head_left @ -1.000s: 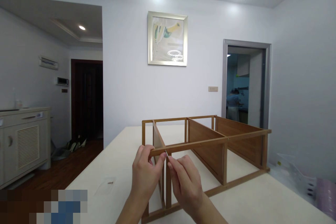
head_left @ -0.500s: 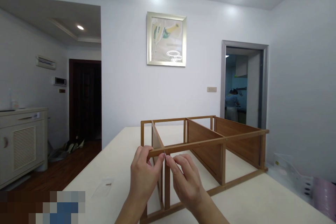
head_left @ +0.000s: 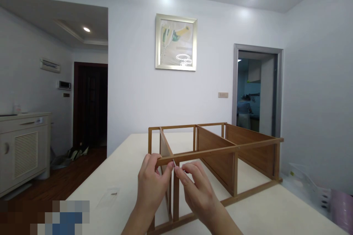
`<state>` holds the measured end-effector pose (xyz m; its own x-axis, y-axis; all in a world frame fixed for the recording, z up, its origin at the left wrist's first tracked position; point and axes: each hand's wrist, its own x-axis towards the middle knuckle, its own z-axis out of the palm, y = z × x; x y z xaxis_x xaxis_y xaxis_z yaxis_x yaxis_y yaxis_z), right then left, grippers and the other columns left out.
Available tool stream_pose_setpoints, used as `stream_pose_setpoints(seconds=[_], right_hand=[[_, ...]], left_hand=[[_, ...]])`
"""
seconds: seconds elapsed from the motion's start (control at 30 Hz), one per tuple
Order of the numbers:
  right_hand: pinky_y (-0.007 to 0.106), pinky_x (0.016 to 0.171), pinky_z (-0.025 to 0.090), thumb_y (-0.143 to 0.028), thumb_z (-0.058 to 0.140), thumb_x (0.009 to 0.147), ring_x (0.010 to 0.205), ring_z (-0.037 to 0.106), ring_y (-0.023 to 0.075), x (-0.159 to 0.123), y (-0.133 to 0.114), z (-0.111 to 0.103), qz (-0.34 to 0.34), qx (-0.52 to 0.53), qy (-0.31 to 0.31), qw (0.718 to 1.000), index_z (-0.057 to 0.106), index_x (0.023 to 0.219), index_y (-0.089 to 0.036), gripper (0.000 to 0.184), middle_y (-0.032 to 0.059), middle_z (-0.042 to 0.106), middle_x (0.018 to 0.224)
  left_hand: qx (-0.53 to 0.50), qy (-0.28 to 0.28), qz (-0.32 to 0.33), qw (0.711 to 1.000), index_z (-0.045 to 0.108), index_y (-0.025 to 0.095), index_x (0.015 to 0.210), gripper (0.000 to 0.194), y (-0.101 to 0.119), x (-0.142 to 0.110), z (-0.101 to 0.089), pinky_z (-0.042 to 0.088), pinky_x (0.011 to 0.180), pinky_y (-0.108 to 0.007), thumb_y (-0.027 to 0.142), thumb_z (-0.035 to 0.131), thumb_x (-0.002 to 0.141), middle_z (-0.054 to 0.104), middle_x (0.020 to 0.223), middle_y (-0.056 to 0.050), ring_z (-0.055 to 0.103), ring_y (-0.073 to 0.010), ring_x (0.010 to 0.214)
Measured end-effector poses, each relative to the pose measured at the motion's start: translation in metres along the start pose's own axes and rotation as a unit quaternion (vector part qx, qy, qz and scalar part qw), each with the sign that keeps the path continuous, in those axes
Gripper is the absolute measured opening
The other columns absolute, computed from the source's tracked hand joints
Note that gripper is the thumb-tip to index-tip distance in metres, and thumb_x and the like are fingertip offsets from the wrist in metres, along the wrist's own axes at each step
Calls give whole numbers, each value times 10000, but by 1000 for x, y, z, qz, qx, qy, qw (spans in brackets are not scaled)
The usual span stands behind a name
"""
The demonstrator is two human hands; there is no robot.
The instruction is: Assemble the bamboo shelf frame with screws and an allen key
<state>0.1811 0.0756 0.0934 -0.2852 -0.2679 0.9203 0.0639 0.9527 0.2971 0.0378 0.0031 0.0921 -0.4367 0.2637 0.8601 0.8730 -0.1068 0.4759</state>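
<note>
White walls (head_left: 132, 80) surround a cream bench (head_left: 124, 161), with a picture (head_left: 175, 40) hanging beyond it, a dark door (head_left: 91, 106) at far left and a grey doorway (head_left: 257, 47) at far right, where a person (head_left: 244, 110) stands. On the bench's left side lies a clear bag (head_left: 106, 198) with a small screw (head_left: 114, 194).

Right of the bag, a brown wooden rack (head_left: 217, 158) rests across the bench, its panels standing on edge between slim rails. The left hand (head_left: 151, 174) has its fingers clamped on the left end of the near upper rail (head_left: 204, 152). The right hand (head_left: 200, 192) has its fingers pinched together on a thin metal rod (head_left: 174, 162), its tip at the rail beside the left thumb.

Compared with half a second ago, a bit of metal now shows behind the right forefinger; the rack and left hand stay put.
</note>
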Motion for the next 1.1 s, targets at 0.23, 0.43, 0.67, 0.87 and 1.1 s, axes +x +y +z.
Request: stream_pose_setpoints(seconds=[0.23, 0.43, 0.67, 0.87, 1.1], right_hand=[[338, 707, 517, -26, 499, 934, 857, 528, 196, 3, 8, -10, 19, 4, -63, 998, 559, 1275, -143, 366, 106, 576, 953], [309, 690, 506, -35, 460, 953, 839, 507, 189, 20, 3, -24, 17, -25, -111, 993, 585, 1216, -127, 305, 101, 557, 939], [319, 689, 503, -44, 391, 971, 817, 492, 196, 31, -12, -26, 10, -49, -122, 991, 585, 1179, -103, 290, 108, 558, 926], [328, 695, 494, -17, 441, 949, 826, 486, 199, 24, -6, -21, 4, -16, -119, 993, 569, 1217, -73, 303, 115, 563, 932], [342, 673, 504, -70, 464, 970, 787, 509, 203, 25, 1, -20, -9, -5, -130, 992, 596, 1207, -91, 272, 106, 618, 891]], left_hand=[[-1, 0, -6, 1000, 570, 234, 818, 175, -1, 0, 0, 445, 580, -287, 393, 643, 822, 513, 735, 32, 478, -129, 540], [-7, 1, -3, 1000, 572, 234, 829, 186, -1, 1, 0, 450, 574, -286, 407, 641, 825, 523, 748, 29, 471, -126, 534], [-3, 1, 1, 1000, 563, 233, 830, 148, -1, 0, -1, 445, 573, -283, 368, 624, 835, 508, 742, 33, 468, -126, 538], [-2, 1, -2, 1000, 567, 231, 826, 149, -1, 0, -1, 438, 567, -278, 368, 626, 827, 503, 733, 37, 472, -126, 538], [0, -4, -2, 1000, 569, 230, 843, 162, -4, 1, 1, 446, 585, -279, 380, 629, 834, 501, 738, 39, 475, -126, 551]])
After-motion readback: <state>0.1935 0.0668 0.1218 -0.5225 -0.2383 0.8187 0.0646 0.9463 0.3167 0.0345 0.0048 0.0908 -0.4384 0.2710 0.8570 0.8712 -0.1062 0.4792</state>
